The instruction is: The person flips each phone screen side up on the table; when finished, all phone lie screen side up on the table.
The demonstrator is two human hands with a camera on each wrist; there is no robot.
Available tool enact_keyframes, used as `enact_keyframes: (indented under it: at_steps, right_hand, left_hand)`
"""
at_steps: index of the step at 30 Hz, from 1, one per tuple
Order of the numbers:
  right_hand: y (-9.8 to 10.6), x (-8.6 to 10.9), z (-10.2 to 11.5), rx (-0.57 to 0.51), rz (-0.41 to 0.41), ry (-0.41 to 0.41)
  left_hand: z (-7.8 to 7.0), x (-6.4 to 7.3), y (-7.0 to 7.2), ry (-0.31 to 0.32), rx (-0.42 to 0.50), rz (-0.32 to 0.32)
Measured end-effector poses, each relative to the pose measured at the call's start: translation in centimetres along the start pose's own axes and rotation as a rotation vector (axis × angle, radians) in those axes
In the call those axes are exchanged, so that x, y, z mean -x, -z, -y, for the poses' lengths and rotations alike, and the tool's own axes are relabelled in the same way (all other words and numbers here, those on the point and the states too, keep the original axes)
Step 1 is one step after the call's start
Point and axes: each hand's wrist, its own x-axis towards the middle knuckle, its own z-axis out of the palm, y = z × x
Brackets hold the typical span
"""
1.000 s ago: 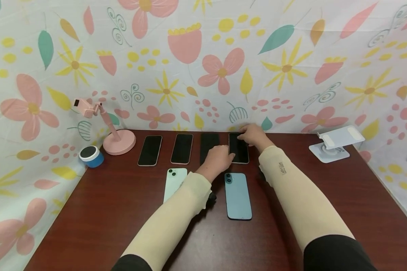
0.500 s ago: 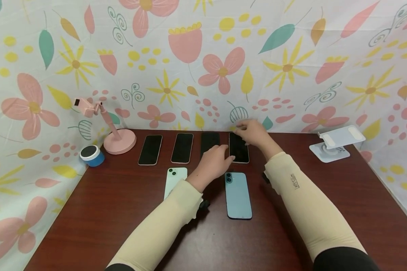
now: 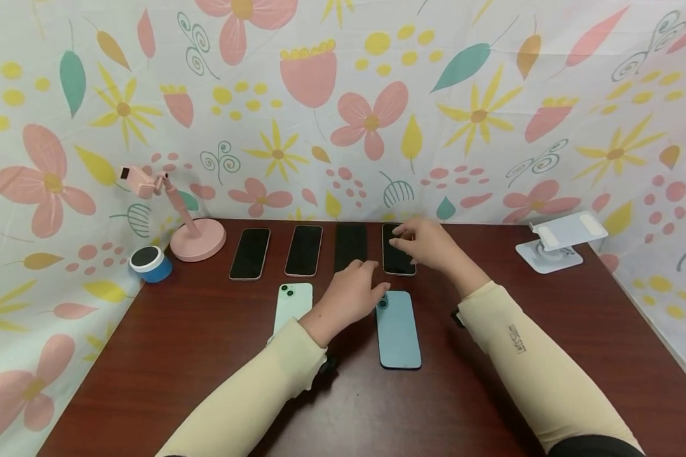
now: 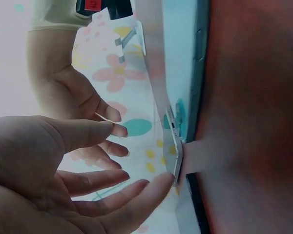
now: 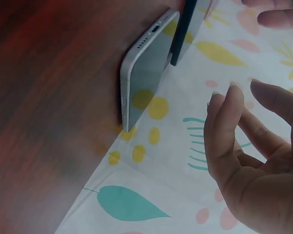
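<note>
Several smartphones lie flat in two rows. My right hand (image 3: 429, 246) hovers over the rightmost dark-screened smartphone (image 3: 399, 259), fingers loosely bent with nothing between them; the right wrist view shows a gap between the hand (image 5: 249, 151) and this phone (image 5: 146, 80). My left hand (image 3: 345, 298) is held above the table, relaxed and holding nothing, its fingertips over the near end of a matte black slab (image 3: 351, 244) in the back row. Its thumb overlaps the camera corner of a blue smartphone (image 3: 399, 333), back side up. My left forearm partly hides a pale green smartphone (image 3: 293, 304).
Two more dark-screened smartphones, one (image 3: 249, 254) left of the other (image 3: 303, 251), lie in the back row. A pink phone stand (image 3: 199, 240) and a blue-and-white jar (image 3: 151, 264) occupy the left. A white folding stand (image 3: 549, 254) stands at right, before a patterned cloth backdrop (image 3: 491, 158).
My right hand has come away from the rightmost smartphone toward me. My left hand has drawn back slightly and its fingers have loosened. The phones stay put.
</note>
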Motion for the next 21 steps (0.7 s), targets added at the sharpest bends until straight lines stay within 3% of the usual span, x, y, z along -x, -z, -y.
enact_keyframes:
  at_steps: [6,12,21]
  right_hand:
    - [-0.4,1.2,-0.4,0.039,0.073,-0.019]
    - [-1.2,2.0,-0.9,-0.007,0.146,-0.04]
    - [-2.4,2.8,-1.4,0.009,0.213,-0.044]
  left_hand:
    - [0.6,1.4,-0.6,-0.006,0.0,0.021]
    - [0.8,2.6,-1.1,-0.04,-0.028,0.064]
    - [-0.1,4.5,-2.5,-0.128,-0.134,0.096]
